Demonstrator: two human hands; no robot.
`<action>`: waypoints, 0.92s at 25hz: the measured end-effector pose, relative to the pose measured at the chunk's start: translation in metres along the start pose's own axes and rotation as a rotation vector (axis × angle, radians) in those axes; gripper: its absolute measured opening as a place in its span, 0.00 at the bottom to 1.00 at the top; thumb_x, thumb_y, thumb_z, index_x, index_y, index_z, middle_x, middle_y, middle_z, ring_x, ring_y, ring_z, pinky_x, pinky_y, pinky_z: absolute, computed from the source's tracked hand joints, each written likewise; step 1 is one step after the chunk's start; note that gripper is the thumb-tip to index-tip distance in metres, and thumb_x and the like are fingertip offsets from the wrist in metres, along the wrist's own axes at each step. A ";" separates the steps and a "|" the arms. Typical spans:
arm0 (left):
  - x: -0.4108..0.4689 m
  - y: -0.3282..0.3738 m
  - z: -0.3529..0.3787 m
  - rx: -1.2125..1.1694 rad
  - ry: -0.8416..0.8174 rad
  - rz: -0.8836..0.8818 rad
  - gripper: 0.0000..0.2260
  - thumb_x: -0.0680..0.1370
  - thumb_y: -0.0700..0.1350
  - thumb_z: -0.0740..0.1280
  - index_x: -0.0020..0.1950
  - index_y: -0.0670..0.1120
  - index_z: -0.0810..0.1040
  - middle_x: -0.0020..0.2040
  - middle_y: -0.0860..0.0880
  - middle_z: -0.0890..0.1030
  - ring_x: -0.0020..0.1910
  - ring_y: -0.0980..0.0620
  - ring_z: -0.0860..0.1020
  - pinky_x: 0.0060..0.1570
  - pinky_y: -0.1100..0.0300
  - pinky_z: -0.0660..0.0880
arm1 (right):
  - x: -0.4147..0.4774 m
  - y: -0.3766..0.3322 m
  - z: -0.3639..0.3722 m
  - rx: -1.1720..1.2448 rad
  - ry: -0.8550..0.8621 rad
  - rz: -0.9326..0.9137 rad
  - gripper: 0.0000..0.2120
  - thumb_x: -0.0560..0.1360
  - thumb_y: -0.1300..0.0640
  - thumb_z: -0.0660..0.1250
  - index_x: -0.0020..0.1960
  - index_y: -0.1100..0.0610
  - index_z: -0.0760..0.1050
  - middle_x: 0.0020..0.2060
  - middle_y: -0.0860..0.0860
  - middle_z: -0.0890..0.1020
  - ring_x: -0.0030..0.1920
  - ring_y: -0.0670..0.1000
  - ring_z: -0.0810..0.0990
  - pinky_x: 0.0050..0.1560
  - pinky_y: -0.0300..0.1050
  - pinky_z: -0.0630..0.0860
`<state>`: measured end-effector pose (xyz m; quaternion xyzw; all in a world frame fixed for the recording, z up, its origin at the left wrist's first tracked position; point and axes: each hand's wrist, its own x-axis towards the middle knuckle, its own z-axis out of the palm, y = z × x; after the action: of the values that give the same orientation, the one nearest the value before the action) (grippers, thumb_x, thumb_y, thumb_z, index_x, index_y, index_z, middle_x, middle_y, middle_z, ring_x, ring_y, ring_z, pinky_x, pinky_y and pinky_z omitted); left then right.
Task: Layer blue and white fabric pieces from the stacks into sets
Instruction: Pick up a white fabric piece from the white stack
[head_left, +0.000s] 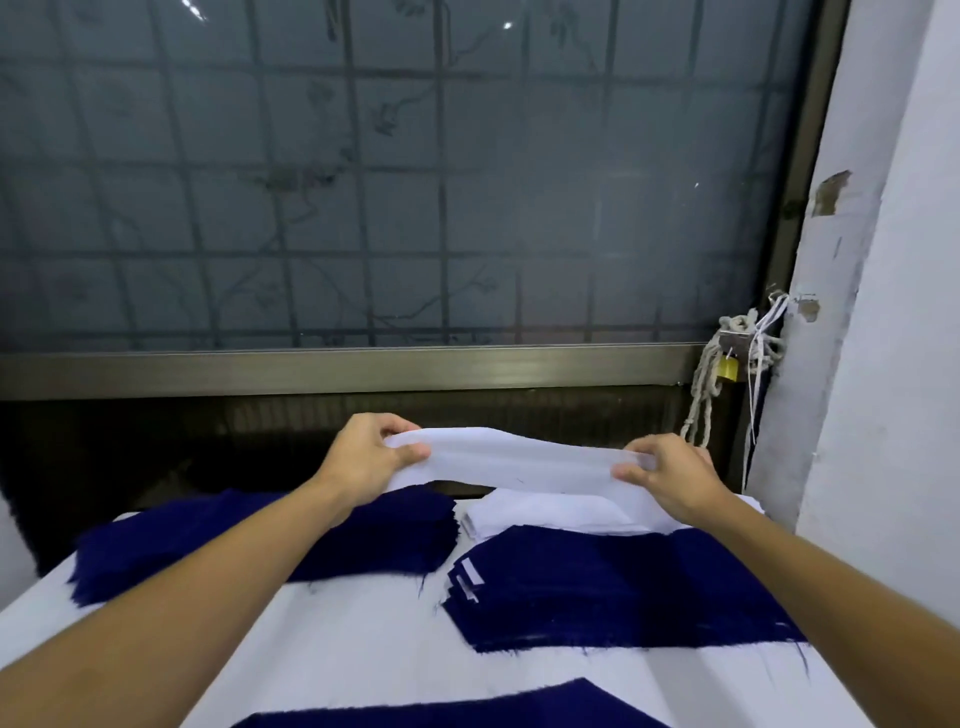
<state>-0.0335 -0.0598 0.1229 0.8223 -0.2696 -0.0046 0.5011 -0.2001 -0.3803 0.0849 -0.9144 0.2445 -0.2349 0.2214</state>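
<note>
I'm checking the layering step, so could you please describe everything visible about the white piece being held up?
The white piece is a thin, plain, long strip of cloth, softly creased. It is held stretched roughly level over the white stack, the left hand pinching one end, the right hand the other.

The white table (363, 649) carries a blue pile (311, 540) far left, a white pile (545, 514) far right, a blue-and-white layered pile (623, 592) in front of that, and a blue piece (467, 709) nearest.
</note>
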 end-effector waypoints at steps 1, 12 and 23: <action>-0.008 -0.005 -0.015 0.001 -0.012 -0.033 0.03 0.76 0.44 0.76 0.49 0.48 0.86 0.44 0.50 0.86 0.45 0.50 0.82 0.44 0.60 0.76 | -0.007 -0.005 -0.004 0.028 -0.027 0.005 0.21 0.76 0.47 0.72 0.65 0.57 0.79 0.65 0.52 0.81 0.69 0.55 0.75 0.73 0.58 0.64; -0.135 -0.091 -0.092 -0.166 0.139 -0.233 0.12 0.77 0.44 0.75 0.59 0.49 0.79 0.57 0.43 0.83 0.57 0.42 0.82 0.60 0.42 0.79 | -0.140 -0.034 0.033 0.600 0.052 0.061 0.08 0.78 0.51 0.71 0.42 0.51 0.84 0.38 0.46 0.85 0.42 0.45 0.83 0.43 0.41 0.76; -0.209 -0.161 -0.053 0.105 0.273 -0.196 0.08 0.80 0.39 0.65 0.49 0.53 0.78 0.46 0.56 0.82 0.46 0.57 0.79 0.43 0.63 0.72 | -0.212 -0.001 0.081 0.634 0.099 0.154 0.09 0.77 0.60 0.71 0.47 0.45 0.83 0.25 0.47 0.69 0.28 0.49 0.67 0.37 0.44 0.66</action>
<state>-0.1271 0.1342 -0.0385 0.8627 -0.1177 0.0725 0.4864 -0.3191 -0.2389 -0.0470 -0.7662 0.2383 -0.3261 0.4998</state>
